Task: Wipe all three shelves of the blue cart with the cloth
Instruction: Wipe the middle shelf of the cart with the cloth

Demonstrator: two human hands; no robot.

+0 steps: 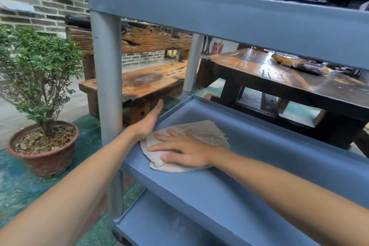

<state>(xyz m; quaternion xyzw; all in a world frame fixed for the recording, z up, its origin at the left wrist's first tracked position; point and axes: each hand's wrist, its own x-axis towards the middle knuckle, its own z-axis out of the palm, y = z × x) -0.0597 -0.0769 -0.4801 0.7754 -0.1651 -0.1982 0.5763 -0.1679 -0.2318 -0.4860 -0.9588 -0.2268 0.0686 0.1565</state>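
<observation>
1. Head view took in the blue cart first, its three shelves stacked between grey posts; the top shelf crossed the upper part of the frame, the middle shelf lay at arm level, and the bottom shelf showed below it.
2. Behind the cart stood a dark wooden table and a rough wooden bench, with a brick wall beyond.
3. A potted shrub sat on the green floor to the left of the cart, near but apart from it.
4. The cloth, pale and frayed at its edge, lay bunched flat in the middle shelf's left end, close to the near-left corner.
5. The right hand pressed down on the cloth with fingers spread and fairly straight, palm on top, pinching nothing.
6. The left hand rested flat and straight-fingered against the shelf's left rim, touching the cloth's edge and curled round nothing.
7. The step in hand appeared to be wiping the middle shelf. To do it well, the person would likely keep the palm flat for even pressure, work the cloth into the corner and along the raised rim where dirt collects, then sweep in overlapping passes toward the right end, steadying the cart with the left hand.
</observation>
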